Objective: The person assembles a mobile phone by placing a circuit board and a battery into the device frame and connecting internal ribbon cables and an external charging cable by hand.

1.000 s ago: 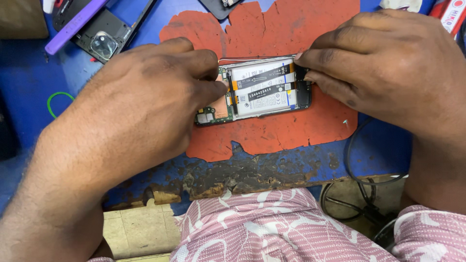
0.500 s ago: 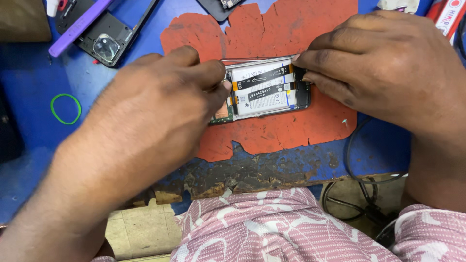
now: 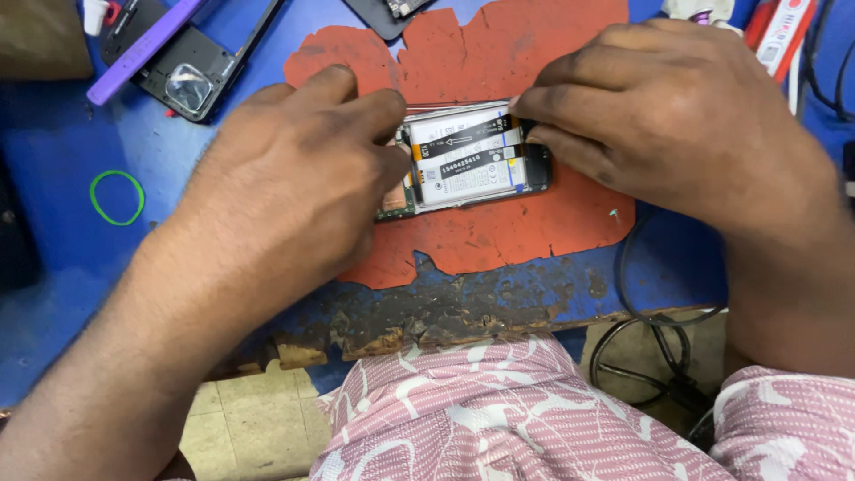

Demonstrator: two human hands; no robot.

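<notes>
1. Opened phone point(image 3: 472, 160) sits on the worn blue workbench point(image 3: 53, 267), which is the biggest thing I see from the head camera — its front edge is chipped and dark.
2. Under the phone lies a ragged red mat point(image 3: 534, 236), spread over the middle of the bench.
3. My left hand point(image 3: 294, 187) rests palm down over the phone's left end, fingers curled close, with the fingertips pressing at the edge of the exposed insides.
4. My right hand point(image 3: 668, 116) covers the phone's right end, thumb and forefinger pinched narrow at its top right corner — I cannot tell whether they grip any small part.
5. The white battery point(image 3: 468, 169) with black and orange strips across it shows between the two hands.
6. At top left lies a dark phone back cover point(image 3: 191, 67), with a purple tool point(image 3: 147, 49) across it.
7. A green rubber band point(image 3: 117, 198) lies on the bench, well apart from the left hand.
</notes>
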